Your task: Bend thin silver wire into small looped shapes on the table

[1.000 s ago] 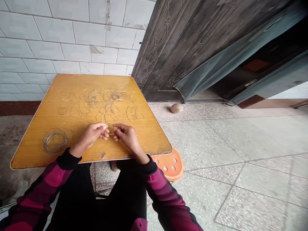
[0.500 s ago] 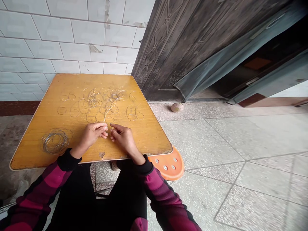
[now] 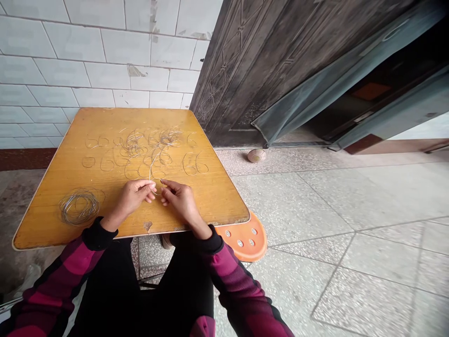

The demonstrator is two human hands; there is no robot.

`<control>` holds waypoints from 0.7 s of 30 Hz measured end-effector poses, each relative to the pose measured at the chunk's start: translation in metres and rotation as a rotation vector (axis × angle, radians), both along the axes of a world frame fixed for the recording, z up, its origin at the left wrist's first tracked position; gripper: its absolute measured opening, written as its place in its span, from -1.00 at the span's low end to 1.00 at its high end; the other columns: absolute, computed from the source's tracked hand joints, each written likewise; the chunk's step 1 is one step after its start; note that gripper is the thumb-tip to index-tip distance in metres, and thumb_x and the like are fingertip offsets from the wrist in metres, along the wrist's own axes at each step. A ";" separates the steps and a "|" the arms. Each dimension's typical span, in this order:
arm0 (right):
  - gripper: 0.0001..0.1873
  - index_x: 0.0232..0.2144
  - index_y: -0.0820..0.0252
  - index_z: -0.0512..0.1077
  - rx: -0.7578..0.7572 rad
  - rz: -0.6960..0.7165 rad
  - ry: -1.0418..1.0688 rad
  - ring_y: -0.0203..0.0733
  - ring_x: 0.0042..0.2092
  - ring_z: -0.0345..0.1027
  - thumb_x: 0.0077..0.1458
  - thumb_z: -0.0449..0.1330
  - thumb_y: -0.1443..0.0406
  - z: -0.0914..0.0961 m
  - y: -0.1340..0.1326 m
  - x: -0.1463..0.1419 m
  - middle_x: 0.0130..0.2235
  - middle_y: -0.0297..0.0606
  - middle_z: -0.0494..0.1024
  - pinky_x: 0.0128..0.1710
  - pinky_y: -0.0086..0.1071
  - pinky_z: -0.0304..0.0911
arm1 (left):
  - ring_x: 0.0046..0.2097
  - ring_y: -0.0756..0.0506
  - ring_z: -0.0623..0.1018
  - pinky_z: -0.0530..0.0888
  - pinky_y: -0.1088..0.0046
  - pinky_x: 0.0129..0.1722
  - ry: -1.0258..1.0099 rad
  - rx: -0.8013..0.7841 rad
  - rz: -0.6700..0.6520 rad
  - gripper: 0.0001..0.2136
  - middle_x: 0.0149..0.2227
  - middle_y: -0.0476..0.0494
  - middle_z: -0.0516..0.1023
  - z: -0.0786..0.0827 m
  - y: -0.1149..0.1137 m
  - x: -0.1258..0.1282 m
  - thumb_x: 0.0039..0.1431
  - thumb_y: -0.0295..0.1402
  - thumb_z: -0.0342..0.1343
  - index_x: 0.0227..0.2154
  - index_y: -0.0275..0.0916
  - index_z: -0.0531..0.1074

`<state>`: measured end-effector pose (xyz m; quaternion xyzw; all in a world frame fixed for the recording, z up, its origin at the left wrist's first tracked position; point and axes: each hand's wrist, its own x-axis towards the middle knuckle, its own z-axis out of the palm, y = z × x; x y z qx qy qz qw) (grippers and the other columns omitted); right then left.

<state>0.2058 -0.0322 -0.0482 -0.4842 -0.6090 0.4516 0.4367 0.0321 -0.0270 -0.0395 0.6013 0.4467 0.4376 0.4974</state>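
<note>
**Wire loop [image 3: 152, 174] held in a two-handed pinch**

Your left hand [image 3: 135, 196] and right hand [image 3: 180, 200] are both closed on the wire at the middle of the near half of the table. Your left thumb and fingers [image 3: 150, 189] pinch it from the left, and your right fingertips [image 3: 164, 188] pinch it from the right, just beside them. The small loop sits between your hands, and a thin strand rises from it toward the upper middle of the frame. Both hands are just above the yellow wooden tabletop [image 3: 213, 196], and you cannot tell whether they touch it.

Ahead of your hands, many bent wire loops [image 3: 194, 164] lie on the tabletop, some in pairs and some tangled together [image 3: 135, 145] near the far side. A loose wire coil [image 3: 80, 207] lies at the lower left of the table, beside your left hand. Your magenta-and-black plaid sleeves [image 3: 84, 257] come in from the bottom corners. An orange stool [image 3: 242, 238] shows at the table's near right corner. Beyond the table, a white tiled wall [image 3: 98, 56] fills the upper left and a dark embossed door [image 3: 231, 79] the upper right. A small round object [image 3: 256, 155] sits on the speckled floor [image 3: 315, 206] near the door.
</note>
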 end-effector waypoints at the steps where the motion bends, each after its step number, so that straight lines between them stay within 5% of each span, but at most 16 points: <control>1: -0.53 0.00 0.40 0.43 0.004 0.004 0.000 -0.36 -0.60 0.34 0.09 0.13 0.22 0.000 0.000 0.000 -0.58 -0.36 0.48 -0.53 -0.45 0.30 | -0.49 0.01 0.53 0.52 0.49 -0.49 0.016 0.013 0.004 -0.76 -0.41 -0.12 0.58 0.001 0.000 0.000 0.16 -0.21 0.10 -0.35 -0.31 0.51; 13: -0.53 -0.10 0.30 0.47 -0.160 -0.019 0.255 -0.34 -0.57 0.35 -0.04 0.26 0.16 -0.002 0.000 0.006 -0.55 -0.39 0.47 -0.51 -0.41 0.35 | -0.52 0.00 0.53 0.51 0.49 -0.51 0.114 0.065 0.030 -0.73 -0.48 -0.11 0.58 0.013 -0.005 0.001 0.13 -0.19 0.10 -0.32 -0.32 0.50; 21: -0.50 -0.12 0.38 0.47 -0.111 -0.171 0.170 -0.36 -0.57 0.34 -0.08 0.28 0.15 0.012 0.009 0.072 -0.55 -0.36 0.48 -0.52 -0.42 0.34 | -0.53 -0.03 0.54 0.48 0.49 -0.52 0.135 0.029 0.015 -0.72 -0.50 -0.10 0.59 0.012 -0.007 0.003 0.08 -0.15 0.12 -0.34 -0.30 0.51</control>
